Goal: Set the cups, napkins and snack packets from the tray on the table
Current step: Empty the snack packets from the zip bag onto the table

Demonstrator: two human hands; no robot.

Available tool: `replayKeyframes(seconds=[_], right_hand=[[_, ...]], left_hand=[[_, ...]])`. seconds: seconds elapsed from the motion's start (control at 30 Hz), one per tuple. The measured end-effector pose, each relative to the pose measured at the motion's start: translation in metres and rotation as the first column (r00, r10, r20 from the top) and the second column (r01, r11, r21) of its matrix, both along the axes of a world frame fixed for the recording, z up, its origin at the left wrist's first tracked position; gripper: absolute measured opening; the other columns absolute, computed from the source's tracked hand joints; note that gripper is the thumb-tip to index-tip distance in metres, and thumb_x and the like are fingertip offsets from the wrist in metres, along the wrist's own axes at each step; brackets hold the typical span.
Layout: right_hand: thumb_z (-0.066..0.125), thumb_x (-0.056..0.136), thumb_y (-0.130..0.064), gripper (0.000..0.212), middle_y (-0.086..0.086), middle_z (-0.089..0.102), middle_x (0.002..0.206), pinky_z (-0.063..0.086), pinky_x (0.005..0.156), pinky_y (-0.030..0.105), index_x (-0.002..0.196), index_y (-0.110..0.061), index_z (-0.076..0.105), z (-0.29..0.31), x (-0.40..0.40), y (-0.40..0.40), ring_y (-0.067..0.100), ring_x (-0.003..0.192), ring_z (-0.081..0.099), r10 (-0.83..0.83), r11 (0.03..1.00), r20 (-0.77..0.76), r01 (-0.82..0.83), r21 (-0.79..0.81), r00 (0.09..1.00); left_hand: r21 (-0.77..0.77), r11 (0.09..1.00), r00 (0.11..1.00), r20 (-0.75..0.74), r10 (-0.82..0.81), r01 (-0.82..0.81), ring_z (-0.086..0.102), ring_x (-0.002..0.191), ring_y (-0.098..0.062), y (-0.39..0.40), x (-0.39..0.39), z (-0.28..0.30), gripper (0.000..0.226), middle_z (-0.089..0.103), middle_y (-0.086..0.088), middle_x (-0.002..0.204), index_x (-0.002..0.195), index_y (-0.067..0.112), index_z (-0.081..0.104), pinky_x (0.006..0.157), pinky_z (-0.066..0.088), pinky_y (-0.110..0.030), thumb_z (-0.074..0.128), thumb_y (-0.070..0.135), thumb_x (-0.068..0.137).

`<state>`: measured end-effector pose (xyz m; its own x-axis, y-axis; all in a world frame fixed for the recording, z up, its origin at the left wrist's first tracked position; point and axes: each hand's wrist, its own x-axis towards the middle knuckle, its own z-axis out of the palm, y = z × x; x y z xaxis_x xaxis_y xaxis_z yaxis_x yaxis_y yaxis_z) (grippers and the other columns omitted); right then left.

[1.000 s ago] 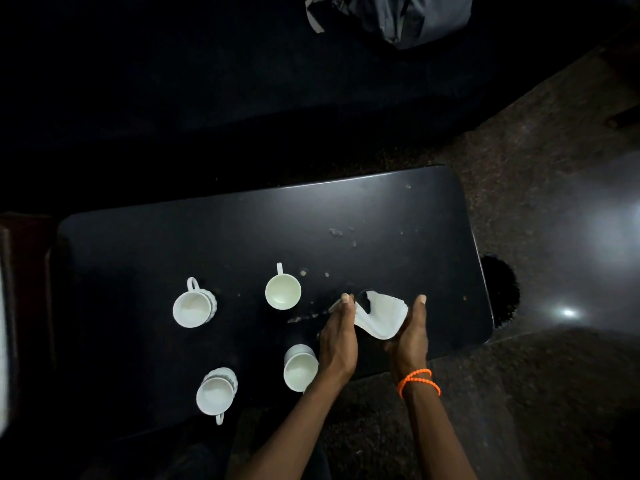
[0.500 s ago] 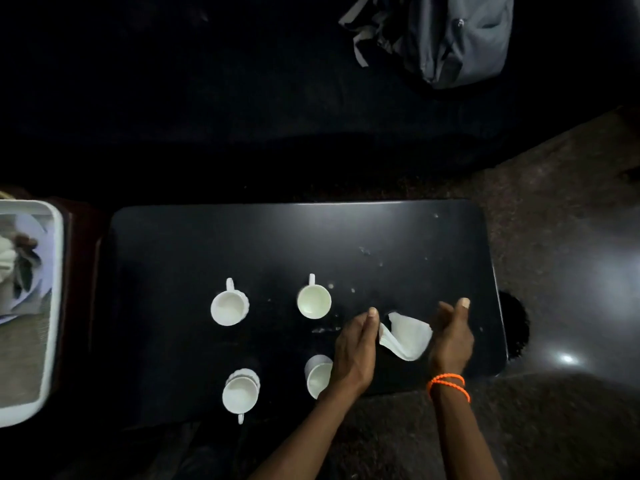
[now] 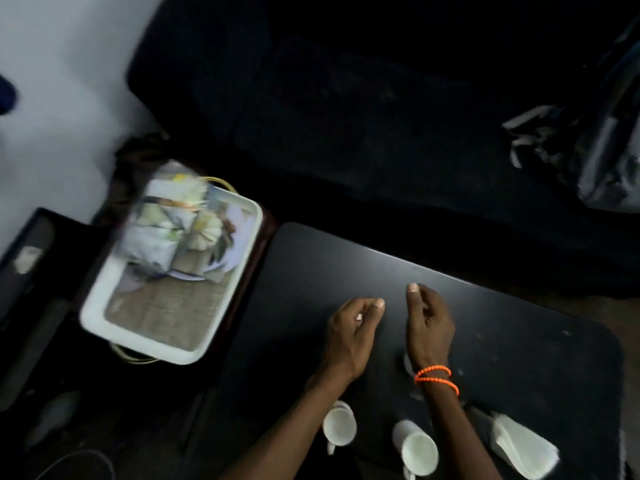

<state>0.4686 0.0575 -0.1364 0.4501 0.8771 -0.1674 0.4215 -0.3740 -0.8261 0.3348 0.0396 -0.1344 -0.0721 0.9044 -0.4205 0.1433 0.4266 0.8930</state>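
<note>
White tray (image 3: pixel 104 308) far left beside the black desk (image 3: pixel 519 341), blurred packets (image 3: pixel 162 220) piled in it, no print readable. Left hand (image 3: pixel 349 337) and right hand (image 3: pixel 429 327) over the desk, fingers loosely curled, holding nothing. Two cups (image 3: pixel 339 427) at the near edge, napkin (image 3: pixel 519 448) far right. Dark sofa (image 3: pixel 346 116) behind, dim room.

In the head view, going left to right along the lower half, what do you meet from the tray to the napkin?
White tray → left hand → left cup → second cup → right hand, overlapping that cup's span, with orange bracelet → folded white napkin.
</note>
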Motion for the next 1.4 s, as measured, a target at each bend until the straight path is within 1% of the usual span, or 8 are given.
replayKeyframes(seconds=[0.37,0.47,0.57,0.7,0.9,1.13,1.27,1.4], right_hand=[[0.070,0.095,-0.034,0.024,0.002,0.072,0.100,0.057,0.083,0.044,0.104,-0.013,0.076,-0.014,-0.284,0.088,0.017,0.093,0.066,0.395,0.918,-0.141,-0.394,0.033,0.908],[0.071,0.094,-0.036,0.032,0.006,0.071,0.112,0.056,0.089,0.036,0.115,-0.013,0.074,-0.022,-0.340,0.108,0.016,0.100,0.066,0.423,0.892,-0.230,-0.447,-0.064,0.876],[0.068,0.093,-0.041,0.039,0.006,0.070,0.117,0.044,0.084,0.023,0.122,-0.014,0.071,-0.035,-0.378,0.130,0.015,0.094,0.062,0.361,0.881,-0.272,-0.422,-0.215,0.892],[0.073,0.090,-0.032,0.029,0.005,0.074,0.104,0.053,0.083,0.029,0.113,-0.014,0.071,-0.050,-0.406,0.143,0.023,0.092,0.069,0.211,0.907,-0.333,-0.311,-0.283,0.919],[0.074,0.091,-0.023,0.011,0.013,0.076,0.092,0.062,0.084,0.054,0.100,-0.017,0.075,-0.057,-0.413,0.144,0.026,0.077,0.068,-0.057,0.886,-0.469,-0.172,-0.430,0.882],[0.064,0.081,-0.076,0.077,0.012,0.076,0.121,0.056,0.101,0.052,0.128,-0.016,0.071,-0.038,-0.409,0.145,0.030,0.109,0.074,-0.209,0.835,-0.893,-0.403,-0.375,0.399],[0.050,0.091,-0.076,0.088,0.024,0.055,0.147,0.033,0.120,0.060,0.145,-0.006,0.055,-0.039,-0.398,0.143,0.042,0.139,0.050,-0.166,0.813,-0.981,-0.548,-0.195,0.102],[0.048,0.096,-0.069,0.079,0.021,0.067,0.129,0.049,0.109,0.053,0.136,-0.003,0.063,-0.037,-0.385,0.138,0.036,0.120,0.064,-0.202,0.856,-0.979,-0.485,-0.178,0.003]], left_hand=[[0.210,0.893,0.871,-0.221,0.439,-0.397,0.068,0.087,-0.002,0.076,-0.269,0.003,0.025,0.075,0.009,0.086,0.086,0.031,0.073,0.084,0.053,-0.034,0.054,0.044,0.097],[0.271,0.844,0.766,-0.357,0.534,-0.462,0.068,0.098,-0.021,0.085,-0.326,-0.005,0.029,0.074,-0.002,0.099,0.097,0.015,0.074,0.089,0.052,-0.041,0.056,0.038,0.097],[0.292,0.837,0.603,-0.588,0.539,-0.463,0.060,0.114,-0.033,0.094,-0.378,-0.021,0.029,0.066,-0.013,0.119,0.115,0.007,0.069,0.098,0.047,-0.042,0.064,0.028,0.094],[0.093,0.904,0.685,-0.622,0.381,-0.418,0.055,0.123,-0.037,0.103,-0.417,-0.038,0.044,0.064,-0.017,0.130,0.129,0.007,0.064,0.104,0.044,-0.043,0.069,0.032,0.093],[0.005,0.851,0.728,-0.516,0.452,-0.526,0.064,0.107,-0.028,0.108,-0.424,-0.039,0.050,0.069,-0.002,0.101,0.112,0.016,0.067,0.091,0.055,-0.039,0.082,0.045,0.073],[0.185,0.827,0.750,-0.351,0.561,-0.531,0.055,0.056,-0.007,0.105,-0.398,-0.021,0.035,0.057,0.011,0.060,0.079,0.023,0.057,0.060,0.048,-0.031,0.078,0.051,0.073],[-0.004,0.767,0.765,-0.080,0.639,-0.641,0.064,0.064,-0.019,0.118,-0.398,-0.016,0.033,0.065,0.005,0.069,0.092,0.024,0.063,0.053,0.053,-0.031,0.074,0.053,0.080],[-0.146,0.884,0.871,-0.302,0.388,-0.444,0.069,0.092,-0.013,0.118,-0.386,-0.021,0.057,0.072,0.003,0.104,0.121,0.025,0.066,0.078,0.055,-0.031,0.074,0.064,0.081]])
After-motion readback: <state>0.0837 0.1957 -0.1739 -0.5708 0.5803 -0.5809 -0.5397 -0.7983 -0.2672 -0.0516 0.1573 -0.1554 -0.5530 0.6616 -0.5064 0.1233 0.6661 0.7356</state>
